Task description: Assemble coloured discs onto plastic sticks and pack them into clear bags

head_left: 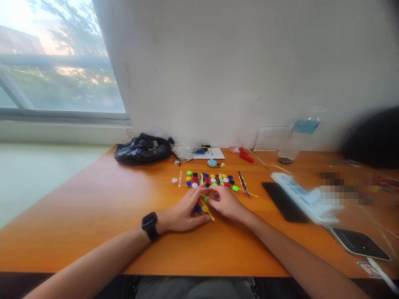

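Pale wall (218, 70) fills the background, with a window (62, 83) at its left showing trees, and below it stretches an orange-brown wooden table (77, 224). Both hands meet near the middle of the tabletop, over small coloured pieces. The left hand (182, 212), below a black smartwatch (150, 226) on the wrist, arches with its thumb spread away from the fingers; whether its fingertips hold anything cannot be told. Inside that arch lie a blue disc (197, 209) and a yellow disc (204, 209), with a yellow arrow (212, 216) slanting beside them, its tip near the left thumb. The right hand (227, 203) is bent inward, fingers curled by a green piece (205, 199); whether it grips this piece cannot be told either. Just beyond the hands, coloured discs (188, 179) stand in rows with arrows among them; a white arrow (180, 179) lies toward the left end, and several arrows (243, 182) cluster toward the right. Farther back rest a black plastic bag (140, 150), a sheet of paper (216, 153) and a red object (246, 155). Off to the right are a clear bottle (289, 145), a flat black device (283, 201) and a white power strip (296, 195).
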Demonstrator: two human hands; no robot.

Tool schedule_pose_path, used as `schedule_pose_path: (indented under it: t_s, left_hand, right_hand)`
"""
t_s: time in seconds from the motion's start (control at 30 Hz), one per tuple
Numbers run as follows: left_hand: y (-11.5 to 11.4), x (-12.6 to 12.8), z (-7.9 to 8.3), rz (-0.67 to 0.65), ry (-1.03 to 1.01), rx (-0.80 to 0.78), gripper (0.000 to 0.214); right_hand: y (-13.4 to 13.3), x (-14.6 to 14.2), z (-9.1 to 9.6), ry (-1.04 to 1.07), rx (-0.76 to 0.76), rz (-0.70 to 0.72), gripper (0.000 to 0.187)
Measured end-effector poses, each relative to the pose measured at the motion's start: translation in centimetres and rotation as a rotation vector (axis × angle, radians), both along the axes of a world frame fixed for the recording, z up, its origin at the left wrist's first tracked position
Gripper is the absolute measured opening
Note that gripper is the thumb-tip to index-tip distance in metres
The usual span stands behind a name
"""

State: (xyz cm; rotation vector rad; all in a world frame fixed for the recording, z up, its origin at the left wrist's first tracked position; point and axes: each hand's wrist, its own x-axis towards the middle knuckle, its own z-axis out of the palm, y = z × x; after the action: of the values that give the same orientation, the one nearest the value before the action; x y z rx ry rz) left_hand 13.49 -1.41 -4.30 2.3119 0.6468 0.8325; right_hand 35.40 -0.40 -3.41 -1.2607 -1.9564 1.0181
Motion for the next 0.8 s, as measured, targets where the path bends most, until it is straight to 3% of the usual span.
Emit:
schedule_pose_path:
  t_s: [0.1, 0.27, 0.37, 0.53, 0.6, 0.8]
  left_hand:
    - [0.0, 0.1, -0.1, -0.009, 0.017, 0.033, 0.077]
    - [0.1, 0.0, -0.3, -0.014, 0.033, 0.090, 0.071]
    - [0.1, 0.0, -0.3, -0.017, 0.030, 0.092, 0.067]
    - [-0.1, 0.1, -0.3, -0.014, 0.008, 0.079, 0.064]
    - [-0.1, 0.2, -0.3, -0.004, 0.010, 0.077, 0.064]
    - [0.2, 0.2, -0.1, 0.090, 0.022, 0.175, 0.070]
  right_hand:
    - [0.3, 0.2, 0.0, -0.054, 0.157, -0.028, 0.008]
    - [0.4, 0.5, -0.6, -0.100, 0.121, 0.001, 0.006]
    - [0.3, 0.4, -0.9, -0.058, 0.035, 0.008, 0.008]
    - [0.0, 0.2, -0.6, 0.085, -0.267, 0.074, 0.031]
    - [-0.1, 0.2, -0.3, 0.082, -0.292, 0.095, 0.036]
    - [-0.6, 0.4, 1.3, -0.234, 0.228, 0.011, 0.029]
